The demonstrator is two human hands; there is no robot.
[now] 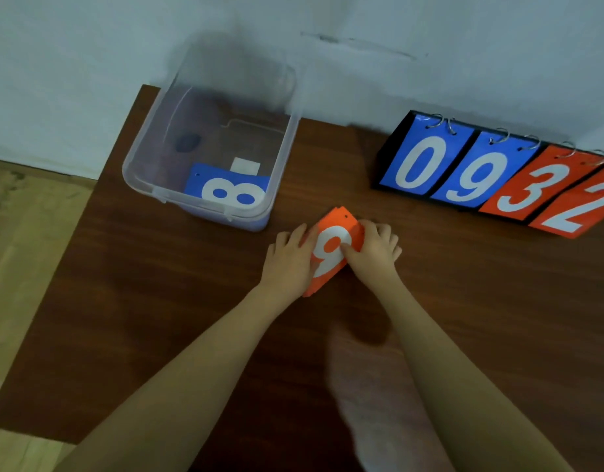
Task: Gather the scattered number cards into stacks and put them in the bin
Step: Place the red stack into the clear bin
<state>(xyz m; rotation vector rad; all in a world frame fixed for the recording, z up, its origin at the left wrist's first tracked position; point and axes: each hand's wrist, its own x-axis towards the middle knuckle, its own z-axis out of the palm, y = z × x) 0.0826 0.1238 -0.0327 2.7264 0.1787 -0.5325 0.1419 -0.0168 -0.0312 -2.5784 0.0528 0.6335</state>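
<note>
A stack of orange number cards [334, 233] with a white 9 on top lies tilted on the brown table [157, 301], just right of the bin. My left hand [288, 257] holds its left edge and my right hand [374, 248] holds its right edge, thumb on the top card. The clear plastic bin [164, 137] stands at the table's back left. Inside it lies a blue card stack [225, 189] showing a white 8.
A flip scoreboard [491, 175] stands at the back right, showing blue 0 and 9, then orange 3 and 2. A pale wall runs behind the table. The table's left edge drops to a wooden floor [28, 250].
</note>
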